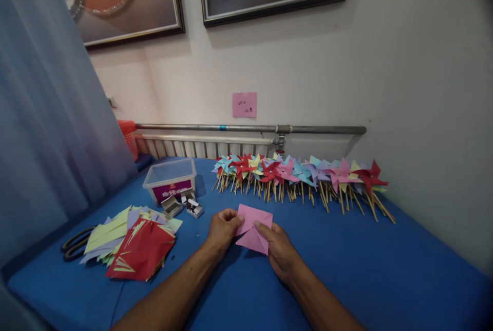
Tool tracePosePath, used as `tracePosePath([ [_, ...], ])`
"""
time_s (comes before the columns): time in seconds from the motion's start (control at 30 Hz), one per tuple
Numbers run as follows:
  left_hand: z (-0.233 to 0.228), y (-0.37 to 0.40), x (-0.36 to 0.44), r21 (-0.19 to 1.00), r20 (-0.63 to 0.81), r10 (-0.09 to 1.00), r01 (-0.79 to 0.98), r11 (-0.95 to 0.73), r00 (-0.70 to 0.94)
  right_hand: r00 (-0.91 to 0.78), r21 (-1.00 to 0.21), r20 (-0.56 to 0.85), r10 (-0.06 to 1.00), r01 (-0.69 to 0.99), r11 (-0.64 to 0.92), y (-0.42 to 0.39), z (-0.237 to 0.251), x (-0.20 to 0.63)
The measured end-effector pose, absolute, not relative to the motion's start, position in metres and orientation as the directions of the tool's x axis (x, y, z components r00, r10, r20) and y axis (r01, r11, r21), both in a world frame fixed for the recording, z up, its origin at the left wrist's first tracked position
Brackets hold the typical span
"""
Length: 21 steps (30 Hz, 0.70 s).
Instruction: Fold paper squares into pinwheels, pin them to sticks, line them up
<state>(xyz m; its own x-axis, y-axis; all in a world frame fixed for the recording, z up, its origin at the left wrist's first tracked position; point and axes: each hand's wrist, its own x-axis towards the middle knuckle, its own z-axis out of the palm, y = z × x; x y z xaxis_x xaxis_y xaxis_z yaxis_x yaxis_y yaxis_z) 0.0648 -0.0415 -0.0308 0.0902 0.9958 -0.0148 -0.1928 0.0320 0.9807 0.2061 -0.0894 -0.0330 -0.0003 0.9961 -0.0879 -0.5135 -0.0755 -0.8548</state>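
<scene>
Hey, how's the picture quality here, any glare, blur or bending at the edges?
Head view: glare from a ceiling light in the framed picture top left; pipe and wall bow from wide-lens distortion; corners darken; the pink paper and both hands, left and right, are sharp and evenly lit.

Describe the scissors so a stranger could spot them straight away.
Start at the blue table and go to its left edge, beside the curtain. There lies a pile of cut coloured paper; the scissors poke out from its left side. Their dark looped handles are the only non-paper thing there.
</scene>
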Motion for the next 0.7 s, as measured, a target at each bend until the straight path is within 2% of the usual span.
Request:
tracePosePath([
  [0.2,-0.026,-0.042,0.063,0.991,0.062,0.996,-0.121,-0.055,0.056,0.055,-0.868,-0.118,0.992,-0.49,-0.076,-0.088,-0.037,0.206],
  [0.43,-0.033,-0.043,0.061,0.965,0.256,0.96,0.021,-0.26,0.112,0.068,-0.868,-0.114,0.991,-0.492,-0.066,-0.086,-0.042,0.207],
  [0.57,-0.032,-0.045,0.057,0.895,0.394,0.895,0.132,-0.425,0.207,0.08,-0.864,-0.1,0.992,-0.502,-0.047,-0.085,-0.042,0.206],
  [0.7,-0.029,-0.046,0.054,0.801,0.513,0.801,0.162,-0.576,0.31,0.059,-0.864,-0.08,0.995,-0.503,-0.039,-0.086,-0.041,0.206],
])
